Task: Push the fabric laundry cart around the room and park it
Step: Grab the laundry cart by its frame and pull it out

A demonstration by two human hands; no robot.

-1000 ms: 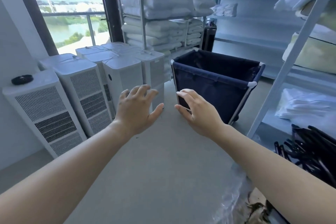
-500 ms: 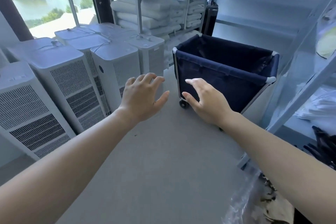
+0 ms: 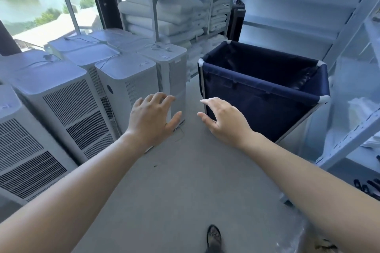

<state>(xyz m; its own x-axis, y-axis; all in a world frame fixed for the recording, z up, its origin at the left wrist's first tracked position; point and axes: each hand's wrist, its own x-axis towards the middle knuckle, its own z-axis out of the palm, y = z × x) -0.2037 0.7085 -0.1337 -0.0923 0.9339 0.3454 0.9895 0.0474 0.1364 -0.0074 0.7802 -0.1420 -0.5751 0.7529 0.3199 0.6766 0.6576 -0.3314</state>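
The laundry cart (image 3: 259,98) is a dark blue fabric bin on a white tube frame, standing ahead and to the right on the grey floor, and it looks empty inside. My right hand (image 3: 224,121) is stretched out with fingers apart, its fingertips just short of the cart's near left corner post. My left hand (image 3: 153,117) hovers open to the left, in front of a white air purifier. Neither hand holds anything.
Several white air purifiers (image 3: 67,96) line the left side below a window. A rack of stacked white pillows (image 3: 174,6) stands behind the cart. Metal shelving (image 3: 353,80) runs along the right. My sandalled foot (image 3: 213,238) shows on the floor below.
The view has come closer to the cart and tilted down, so the cart looks larger. Both hands stay outstretched and open, with the right hand nearer the cart's corner.
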